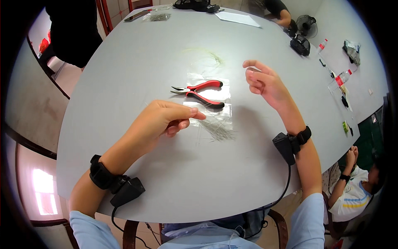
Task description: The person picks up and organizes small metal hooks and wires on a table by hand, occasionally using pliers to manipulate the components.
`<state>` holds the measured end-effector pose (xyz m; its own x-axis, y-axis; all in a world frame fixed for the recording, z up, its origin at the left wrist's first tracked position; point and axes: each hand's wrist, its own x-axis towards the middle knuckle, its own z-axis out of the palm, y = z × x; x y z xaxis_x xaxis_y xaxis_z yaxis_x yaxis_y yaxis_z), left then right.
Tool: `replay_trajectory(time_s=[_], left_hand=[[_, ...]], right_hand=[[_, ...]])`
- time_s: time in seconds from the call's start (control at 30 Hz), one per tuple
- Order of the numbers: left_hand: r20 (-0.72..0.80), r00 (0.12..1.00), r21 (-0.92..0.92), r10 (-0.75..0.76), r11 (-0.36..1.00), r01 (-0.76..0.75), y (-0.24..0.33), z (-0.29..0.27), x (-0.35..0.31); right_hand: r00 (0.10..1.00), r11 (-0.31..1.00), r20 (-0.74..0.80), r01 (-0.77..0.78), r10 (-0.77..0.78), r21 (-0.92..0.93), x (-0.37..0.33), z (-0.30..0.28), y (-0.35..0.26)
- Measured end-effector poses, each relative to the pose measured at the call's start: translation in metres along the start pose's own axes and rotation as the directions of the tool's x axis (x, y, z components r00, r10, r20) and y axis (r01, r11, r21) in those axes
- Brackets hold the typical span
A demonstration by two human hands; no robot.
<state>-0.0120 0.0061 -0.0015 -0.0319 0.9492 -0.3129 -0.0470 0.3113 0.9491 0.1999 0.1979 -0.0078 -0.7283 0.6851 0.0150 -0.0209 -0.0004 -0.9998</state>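
Here at the near side, a loose heap of fine strands [219, 132] lies on the table beside the left hand [166, 117], whose thumb and forefinger meet, though whether they pinch a strand can't be told. Just beyond, red-and-black pliers [191, 89] rest unheld on clear packaging [226, 111], and the right hand [264, 81] hovers half-curled, any grip unclear. Farther off lie greenish strands [216, 59]; with so many loose, plenty seems left to handle, and nothing finished shows.
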Motion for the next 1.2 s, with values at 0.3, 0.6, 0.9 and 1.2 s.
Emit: replay_trajectory(time_s=[0.3,0.6,0.9,1.2], left_hand=[[0.064,0.998,-0.089,-0.017,0.996,0.023,0.000,0.002,-0.001],[0.076,0.995,-0.098,-0.066,0.992,0.074,-0.002,-0.001,0.000],[0.031,1.000,-0.089,-0.004,0.996,0.006,-0.005,0.000,0.001],[0.016,0.993,0.037,0.116,0.992,-0.117,-0.007,-0.002,0.002]], right_hand=[[0.968,0.827,-0.067,0.170,-0.242,-0.535,0.001,0.005,-0.004],[0.944,0.500,-0.063,0.113,-0.323,-0.859,-0.005,0.027,-0.006],[0.849,0.223,0.118,0.266,-0.515,-0.938,-0.002,0.025,0.004],[0.740,0.090,0.110,0.225,-0.664,-0.970,-0.009,0.039,-0.008]])
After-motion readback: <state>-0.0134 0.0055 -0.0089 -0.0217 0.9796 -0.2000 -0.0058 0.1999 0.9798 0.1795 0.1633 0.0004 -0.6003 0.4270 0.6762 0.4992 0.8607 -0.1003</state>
